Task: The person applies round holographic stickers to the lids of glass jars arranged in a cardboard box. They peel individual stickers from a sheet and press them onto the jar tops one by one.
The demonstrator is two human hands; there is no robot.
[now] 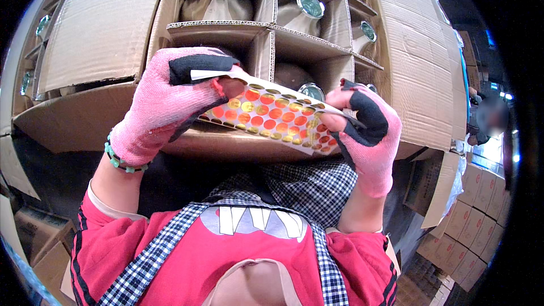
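Between my two hands stretches a sheet of round stickers [272,114], shiny gold and orange-red on a white backing. My left hand [170,96], in a pink and black glove with bare fingertips, pinches its left end. Its right end is gripped by my right hand [368,130], gloved the same way, thumb and fingers pressed together. Just beyond the sheet stands an open cardboard box [226,146] with cardboard dividers [272,39]. Glass jars or bottles with round greenish mouths sit in its compartments, such as one glass vessel [221,0]; the sheet and hands partly hide the nearest.
Wide box flaps [105,25] fold out on both sides. At the far left, another box holds more glass vessels [42,25]. Stacked cartons [470,215] stand at the right, with a person [490,116] in the background. More cardboard boxes [42,238] lie at lower left.
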